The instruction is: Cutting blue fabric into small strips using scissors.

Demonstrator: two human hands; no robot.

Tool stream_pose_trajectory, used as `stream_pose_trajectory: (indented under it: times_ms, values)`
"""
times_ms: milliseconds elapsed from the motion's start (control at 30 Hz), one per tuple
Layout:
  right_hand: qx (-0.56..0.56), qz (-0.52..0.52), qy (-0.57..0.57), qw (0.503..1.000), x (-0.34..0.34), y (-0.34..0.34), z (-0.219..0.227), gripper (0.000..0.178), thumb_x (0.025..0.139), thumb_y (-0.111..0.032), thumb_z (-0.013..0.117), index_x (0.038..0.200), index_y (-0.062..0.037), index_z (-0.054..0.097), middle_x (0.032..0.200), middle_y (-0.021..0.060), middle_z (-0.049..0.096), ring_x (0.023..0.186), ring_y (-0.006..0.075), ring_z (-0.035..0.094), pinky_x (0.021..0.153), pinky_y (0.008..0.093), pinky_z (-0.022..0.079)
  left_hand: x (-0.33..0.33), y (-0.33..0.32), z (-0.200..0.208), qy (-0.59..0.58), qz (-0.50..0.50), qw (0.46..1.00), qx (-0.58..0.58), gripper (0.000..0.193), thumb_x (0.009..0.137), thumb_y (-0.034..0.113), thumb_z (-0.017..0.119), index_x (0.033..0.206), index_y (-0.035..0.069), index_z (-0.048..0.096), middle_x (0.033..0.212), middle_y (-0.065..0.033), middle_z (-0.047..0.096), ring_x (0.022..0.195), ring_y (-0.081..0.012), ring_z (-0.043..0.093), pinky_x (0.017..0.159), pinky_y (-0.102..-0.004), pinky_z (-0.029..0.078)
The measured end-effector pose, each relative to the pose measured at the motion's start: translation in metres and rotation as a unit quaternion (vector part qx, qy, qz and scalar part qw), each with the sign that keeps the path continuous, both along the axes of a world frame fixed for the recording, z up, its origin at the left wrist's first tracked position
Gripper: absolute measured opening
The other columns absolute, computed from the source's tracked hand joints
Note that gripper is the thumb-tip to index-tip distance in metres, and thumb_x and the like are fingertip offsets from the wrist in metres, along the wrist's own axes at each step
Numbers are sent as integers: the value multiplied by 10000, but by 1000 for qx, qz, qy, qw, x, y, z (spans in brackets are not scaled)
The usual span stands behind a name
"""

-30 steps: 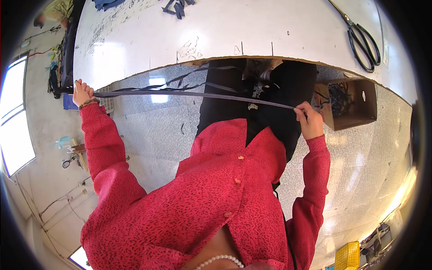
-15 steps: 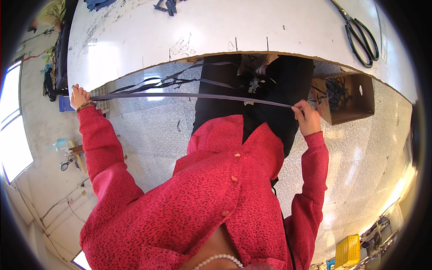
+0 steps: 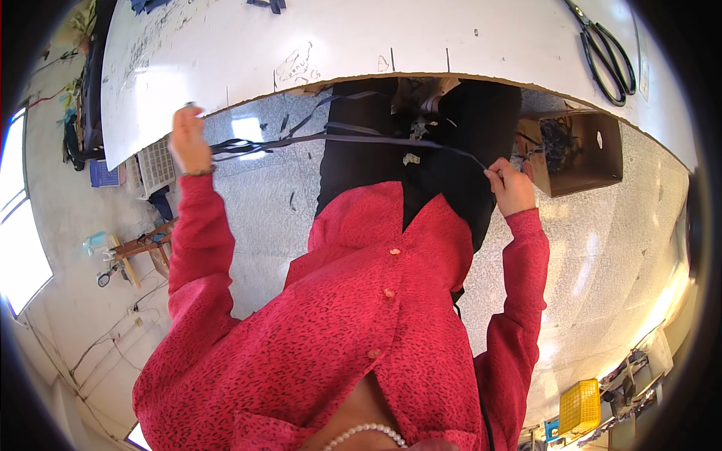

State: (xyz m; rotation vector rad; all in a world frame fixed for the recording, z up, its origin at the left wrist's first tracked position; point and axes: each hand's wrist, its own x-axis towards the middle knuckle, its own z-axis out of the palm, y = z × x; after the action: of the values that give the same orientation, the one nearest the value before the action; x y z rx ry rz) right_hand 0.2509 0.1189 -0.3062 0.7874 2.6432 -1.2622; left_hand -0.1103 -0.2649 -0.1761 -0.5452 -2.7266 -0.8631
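Observation:
A long, thin dark fabric strip [image 3: 353, 138] runs across in front of my thighs, with more narrow strips bunched toward its left part. My right hand [image 3: 513, 188] pinches its right end between thumb and fingertips. Near the table's front-left edge my left hand [image 3: 190, 143] is raised, slightly blurred, fingers drawn together. A tiny dark thing [image 3: 190, 104] shows at its fingertips, too small to name. The bunched strips reach the side of this hand near the wrist; whether it grips them is hidden.
A white, marked table [image 3: 338, 45] curves across the front, with black-handled scissors [image 3: 605, 60] at its right. Below it stands a cardboard box [image 3: 587, 154] holding dark scraps. A yellow basket [image 3: 579, 406] stands at lower right, a pale crate [image 3: 156, 167] by the left table corner.
My left hand has moved right and up, closer to my right hand. The strip, taut before, now hangs slacker and bends near my right hand, which stays almost in place.

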Motion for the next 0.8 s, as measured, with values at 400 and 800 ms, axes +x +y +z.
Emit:
stream_pose_trajectory:
  times_ms: [400, 800]
  values:
    - [-7, 29, -11, 999, -16, -39, 30, 146, 860, -225, 604, 864, -84, 569, 677, 141, 615, 660, 332, 623, 580, 420, 476, 162, 85, -49, -222, -149, 959, 93, 163, 973, 112, 430, 1017, 12, 551, 768, -79, 650, 646, -141, 605, 609, -265, 465]
    - [-89, 45, 145, 984, -50, -107, 65, 145, 836, -156, 626, 847, -39, 540, 740, 115, 617, 690, 314, 618, 593, 395, 481, 183, 141, -55, -365, -257, 895, 16, 142, 953, 138, 504, 987, 18, 572, 765, -105, 646, 668, -190, 634, 593, -292, 478]
